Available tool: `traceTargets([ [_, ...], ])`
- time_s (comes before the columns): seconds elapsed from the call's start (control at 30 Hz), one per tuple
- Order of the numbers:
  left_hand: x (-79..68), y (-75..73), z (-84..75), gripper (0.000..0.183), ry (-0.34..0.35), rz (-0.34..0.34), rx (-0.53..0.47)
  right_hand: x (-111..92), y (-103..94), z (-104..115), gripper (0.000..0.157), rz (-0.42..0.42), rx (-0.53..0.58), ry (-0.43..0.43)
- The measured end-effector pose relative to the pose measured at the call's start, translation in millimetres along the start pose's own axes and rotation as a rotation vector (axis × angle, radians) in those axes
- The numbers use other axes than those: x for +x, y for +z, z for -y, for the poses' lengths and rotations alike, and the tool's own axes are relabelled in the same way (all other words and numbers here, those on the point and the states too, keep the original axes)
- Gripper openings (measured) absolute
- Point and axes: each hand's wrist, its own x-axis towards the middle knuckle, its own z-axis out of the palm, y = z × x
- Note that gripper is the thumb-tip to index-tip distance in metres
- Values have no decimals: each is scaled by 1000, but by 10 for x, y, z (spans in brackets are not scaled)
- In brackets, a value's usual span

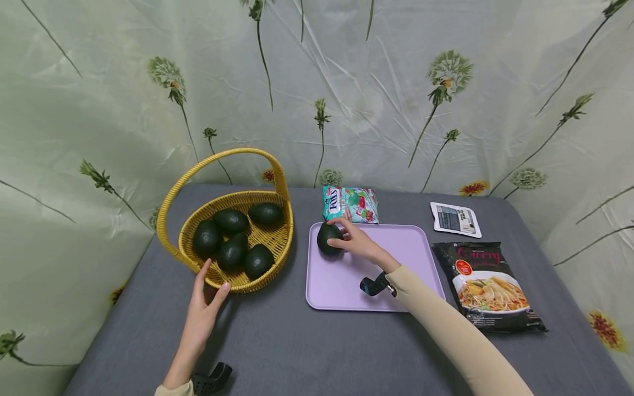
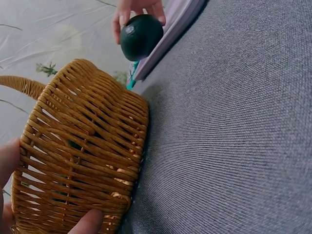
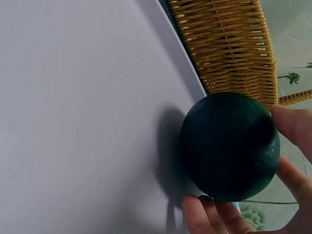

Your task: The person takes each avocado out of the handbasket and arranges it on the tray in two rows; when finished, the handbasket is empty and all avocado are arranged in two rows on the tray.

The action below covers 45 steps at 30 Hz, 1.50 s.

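Observation:
A dark green avocado [image 1: 326,237] is gripped by my right hand [image 1: 358,243], with fingers and thumb spread around its sides. It is held over the left end of the lilac tray [image 1: 366,286]; its shadow falls on the tray in the right wrist view. My left hand [image 1: 202,308] rests against the near side of the yellow wicker basket [image 1: 284,247]. Its thumb [image 2: 90,223] lies on the outer weave, and another fingertip touches the rim. Several more avocados [image 1: 233,252] lie inside the basket, whose tall handle arches above them.
Behind the tray lies a teal bag of Fox's candy [image 1: 350,204]. Right of it are a small white packet [image 1: 455,219] and a black curry noodle bag [image 1: 490,286]. A flower-printed sheet [image 1: 366,110] hangs behind the grey cloth-covered table [image 1: 297,352].

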Motion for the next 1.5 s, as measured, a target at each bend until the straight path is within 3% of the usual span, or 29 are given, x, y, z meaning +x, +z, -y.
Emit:
traceTargets([
  [0.8,-5,13,2,74,7,-5,2,42,-5,90,45,17,48,-59],
  [1.1,10,10,15,74,12,-3,2,69,-19,141,40,-37,-6,-88],
  [1.33,8,10,22,75,17,-4,-6,167,23,314,37,-83,-47,-163],
  [1.5,1,9,19,75,18,-5,-9,275,179,549,37,-53,-39,-235],
])
